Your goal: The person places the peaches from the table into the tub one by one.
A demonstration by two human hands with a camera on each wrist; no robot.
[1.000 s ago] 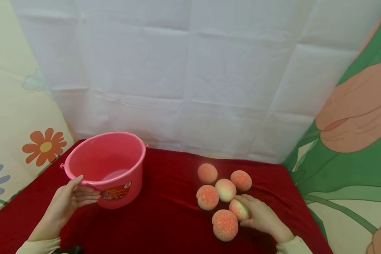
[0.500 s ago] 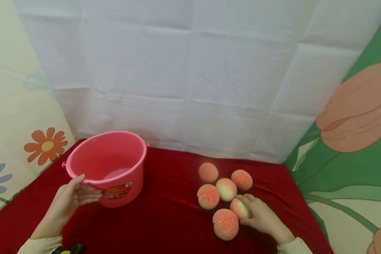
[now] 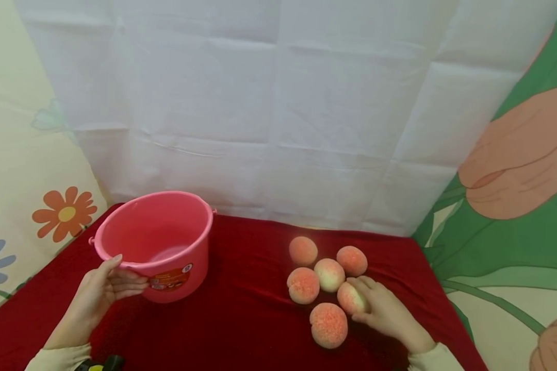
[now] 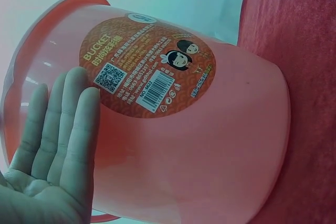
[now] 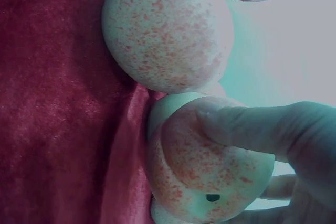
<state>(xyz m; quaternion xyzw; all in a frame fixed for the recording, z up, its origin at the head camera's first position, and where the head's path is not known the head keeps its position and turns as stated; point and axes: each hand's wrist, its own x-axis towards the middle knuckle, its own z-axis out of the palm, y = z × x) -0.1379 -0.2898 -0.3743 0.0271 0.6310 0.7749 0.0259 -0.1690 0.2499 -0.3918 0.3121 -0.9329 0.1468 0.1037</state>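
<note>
On the left stands a pink bucket (image 3: 155, 229) with a round orange label (image 4: 149, 66) on its side. My left hand (image 3: 104, 288) holds its near rim, the thumb over the edge and the straight fingers against the outer wall. At the right my right hand (image 3: 390, 312) grips a pink and pale peach (image 3: 353, 298). In the right wrist view the thumb lies across this peach (image 5: 205, 166), which shows a small dark hole; other fingers are partly hidden behind it. Another peach (image 5: 168, 30) sits beside it there.
Several more peaches surround the gripped one: a front peach (image 3: 328, 325), a left peach (image 3: 303, 286), a pale middle peach (image 3: 329, 274) and two at the back. A dark red cloth (image 3: 255, 319) covers the table. A white sheet (image 3: 269, 103) hangs behind.
The gripped peach has shifted slightly away from the front peach along with my right hand, leaving a small gap. My left hand and the bucket have stayed in place.
</note>
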